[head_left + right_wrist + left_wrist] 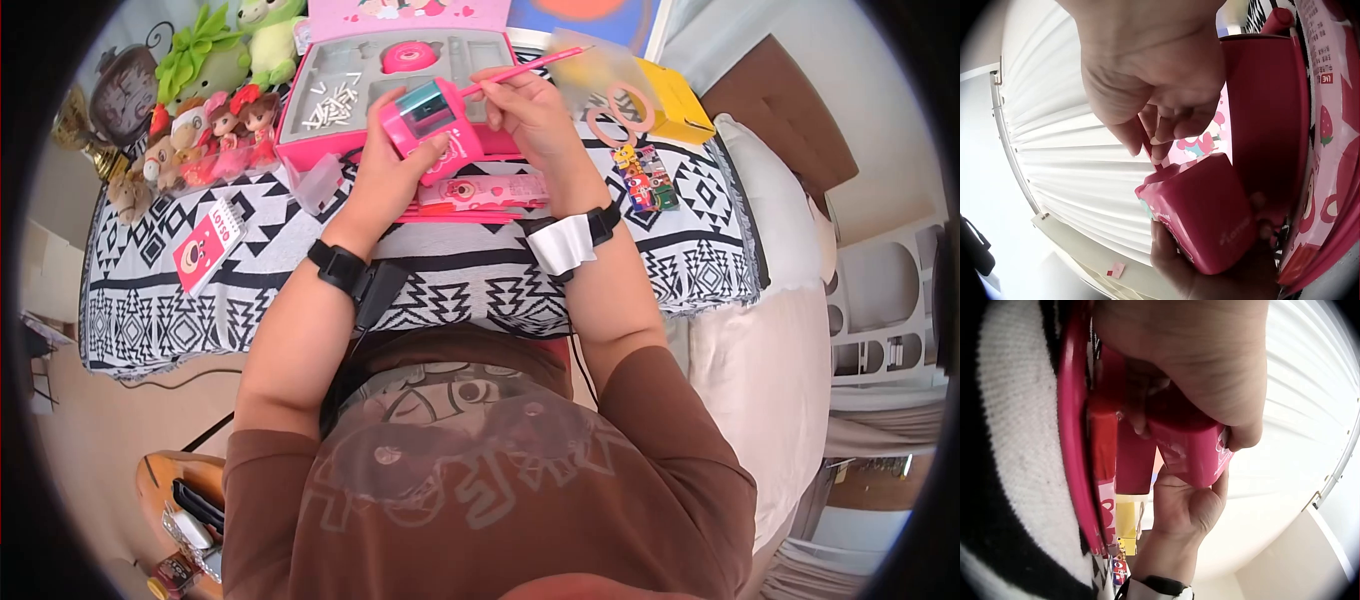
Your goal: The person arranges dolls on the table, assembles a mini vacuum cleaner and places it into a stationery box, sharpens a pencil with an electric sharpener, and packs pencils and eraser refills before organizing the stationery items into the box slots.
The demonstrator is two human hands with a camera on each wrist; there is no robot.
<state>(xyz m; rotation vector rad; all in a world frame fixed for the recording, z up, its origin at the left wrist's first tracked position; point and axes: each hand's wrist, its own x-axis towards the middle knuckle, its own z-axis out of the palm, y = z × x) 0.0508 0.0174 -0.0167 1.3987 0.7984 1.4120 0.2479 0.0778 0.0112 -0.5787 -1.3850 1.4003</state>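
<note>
My left hand grips a pink pencil sharpener with a see-through teal window, thumb across its front. With the fingertips of my right hand I pinch a pink pencil. One end of the pencil meets the sharpener's side, and the other points up to the right. In the right wrist view the pencil comes down to the top of the sharpener. The left wrist view shows the sharpener between my left hand and my right hand.
Behind my hands lies an open pink gift box with small white sticks and a round pink item. A pink packet lies in front. Dolls, a Lotso notepad, a yellow box and stickers sit around.
</note>
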